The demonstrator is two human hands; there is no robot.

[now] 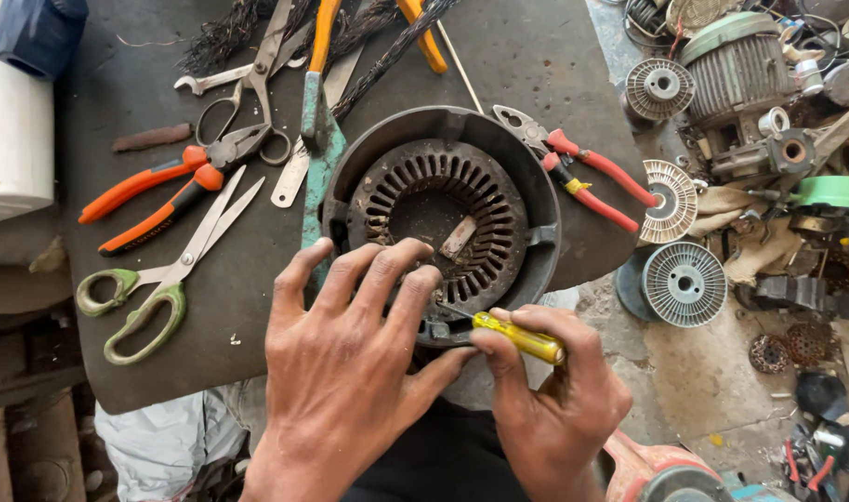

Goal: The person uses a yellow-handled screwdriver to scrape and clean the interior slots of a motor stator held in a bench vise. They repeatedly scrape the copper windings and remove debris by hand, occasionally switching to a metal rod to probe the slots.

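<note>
Left hand (350, 353) lay spread, fingers apart, on round black slotted motor stator (443, 218); right hand (550, 395) pinched yellow-handled screwdriver (517, 336) at stator's near rim.

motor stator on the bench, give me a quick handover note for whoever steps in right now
Left hand: fingers spread on the near rim of the motor stator, steadying it.
Right hand: grips a yellow-handled screwdriver, tip at the stator's near edge.
Stator lies flat on the dark bench; its slots look empty, a small flat piece lies in the bore.
Red pliers to its right, green scissors to the left.
What remains cannot be told.
</note>
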